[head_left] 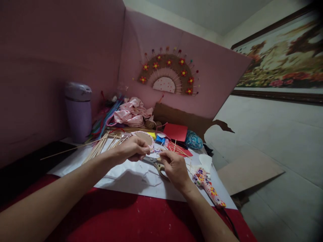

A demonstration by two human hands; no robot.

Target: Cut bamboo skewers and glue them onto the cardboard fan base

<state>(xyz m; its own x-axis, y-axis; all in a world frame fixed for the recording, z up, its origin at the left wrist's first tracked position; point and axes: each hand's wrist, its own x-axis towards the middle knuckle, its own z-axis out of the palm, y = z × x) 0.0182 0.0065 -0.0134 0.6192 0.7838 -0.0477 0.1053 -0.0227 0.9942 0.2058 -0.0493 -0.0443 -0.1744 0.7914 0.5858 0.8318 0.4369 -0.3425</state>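
Diagonally set scissors (156,162), blades (149,159) ptg far-left, L hand (135,148) & R hand (176,168) nearby, grips pinched, contents unclear.

Lidded purple container (78,116) at left, framed picture (282,57) on tiled wall (254,121), pink panel (214,74) behind.

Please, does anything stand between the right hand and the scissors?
Nothing visible does: in this view the right hand partly covers the scissors. Whether they touch, I cannot tell.
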